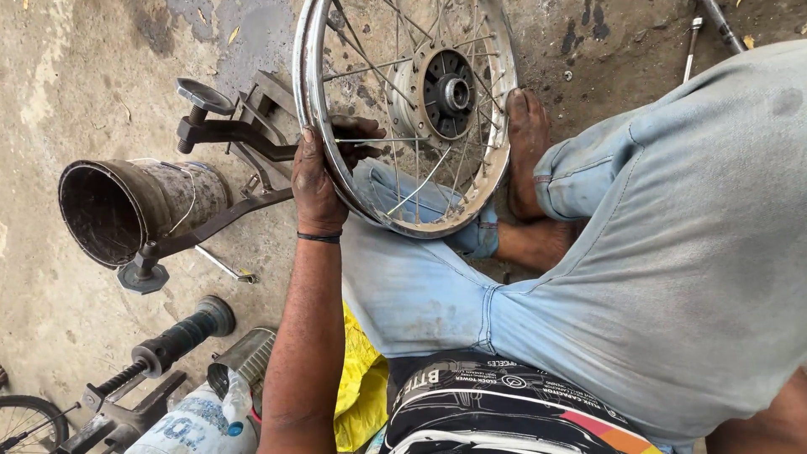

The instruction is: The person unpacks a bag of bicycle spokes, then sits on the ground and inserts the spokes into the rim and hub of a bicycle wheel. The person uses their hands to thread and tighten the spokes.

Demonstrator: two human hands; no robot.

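Note:
A spoked metal wheel (403, 109) with a chrome rim and a dark hub (450, 92) stands upright on the concrete in front of me, leaning against my legs. My left hand (324, 172) grips its rim on the left side, fingers curled through the spokes. My right hand is out of sight behind my raised right knee (698, 219). A bare foot (525, 151) rests on the ground just right of the wheel.
A dark metal stand (227, 134) with a screw knob sits left of the wheel. Beside it lies a grimy cylinder (126, 206). A black-handled tool (172, 340), a small wheel (29, 420), a yellow cloth (361, 387) and metal rods (698, 38) lie around.

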